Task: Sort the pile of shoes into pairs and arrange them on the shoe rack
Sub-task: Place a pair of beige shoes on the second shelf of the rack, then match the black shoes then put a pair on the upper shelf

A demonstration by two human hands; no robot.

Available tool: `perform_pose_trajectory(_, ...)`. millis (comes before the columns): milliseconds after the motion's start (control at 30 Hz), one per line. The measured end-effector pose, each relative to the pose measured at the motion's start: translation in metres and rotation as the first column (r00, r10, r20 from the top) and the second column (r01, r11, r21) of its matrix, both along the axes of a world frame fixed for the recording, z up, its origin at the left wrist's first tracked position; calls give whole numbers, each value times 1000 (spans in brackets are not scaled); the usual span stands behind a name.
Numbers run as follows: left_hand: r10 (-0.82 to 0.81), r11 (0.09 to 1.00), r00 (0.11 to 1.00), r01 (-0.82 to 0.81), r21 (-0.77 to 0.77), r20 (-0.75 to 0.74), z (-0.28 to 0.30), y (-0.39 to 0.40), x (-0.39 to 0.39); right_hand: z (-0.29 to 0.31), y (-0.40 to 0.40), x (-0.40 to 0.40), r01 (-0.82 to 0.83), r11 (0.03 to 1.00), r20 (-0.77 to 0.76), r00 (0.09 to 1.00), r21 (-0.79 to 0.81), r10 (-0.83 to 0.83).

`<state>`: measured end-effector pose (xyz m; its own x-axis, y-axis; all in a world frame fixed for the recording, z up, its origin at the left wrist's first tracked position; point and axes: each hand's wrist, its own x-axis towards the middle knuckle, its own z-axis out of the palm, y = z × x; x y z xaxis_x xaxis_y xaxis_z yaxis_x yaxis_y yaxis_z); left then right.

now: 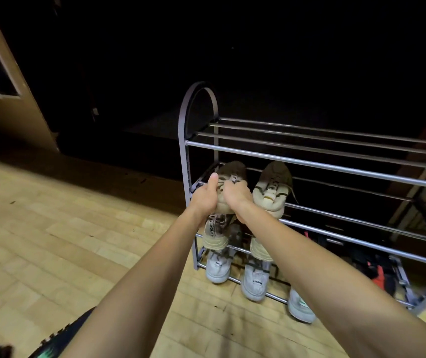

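A metal shoe rack (310,164) with rod shelves stands on the wooden floor. Both my hands hold a beige and brown sneaker (232,170) at the left end of the second shelf. My left hand (205,193) grips its left side with the thumb up; my right hand (236,196) grips its right side. Its matching sneaker (272,188) lies just to the right on the same shelf. On the shelf below sit two beige shoes (215,235), partly hidden by my arms. Pale grey sneakers (218,267) stand on the lowest tier.
A further pale sneaker with green trim (301,307) sits on the lowest tier to the right. Dark and red shoes (379,272) lie low at the rack's right end. A black and green shoe (59,344) is at the bottom left. A wall (2,73) rises at left.
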<state>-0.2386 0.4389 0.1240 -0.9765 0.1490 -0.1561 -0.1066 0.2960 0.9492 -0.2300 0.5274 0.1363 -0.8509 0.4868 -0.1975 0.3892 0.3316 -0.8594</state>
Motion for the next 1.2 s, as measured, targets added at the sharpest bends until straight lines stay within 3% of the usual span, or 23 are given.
perform_pose_trajectory(100, 58, 985, 985, -83, 152, 164, 2, 5, 7, -3, -1, 7, -33, 997, 21, 999, 73, 31)
perform_pose_trajectory(200, 159, 948, 971, -201, 248, 176, 3, 5, 11, -5, 1, 11, -56, 991, 7, 998, 121, 56)
perform_pose_trajectory(400, 224, 880, 953, -287, 379, 202, 4, 8, 16, -11, 4, 17, -87, 982, -16, 996, 169, 91)
perform_pose_trajectory(567, 190, 908, 963, -246, 338, 190, -4, 13, 14, -19, 8, 12, -82, 975, -31, 995, 205, 90)
perform_pose_trajectory(700, 123, 901, 978, -182, 394, 170, -11, 9, 4, -21, 10, 7, -106, 973, -44, 992, 205, 118)
perform_pose_trajectory(1033, 4, 877, 988, -78, 473, 156, -6, -8, 7, -17, 12, 1, -98, 992, -63, 993, 81, 103)
perform_pose_trajectory(1200, 88, 948, 994, -103, 302, 64, 6, -25, 13, -6, 14, 7, -126, 990, -53, 990, 66, 130)
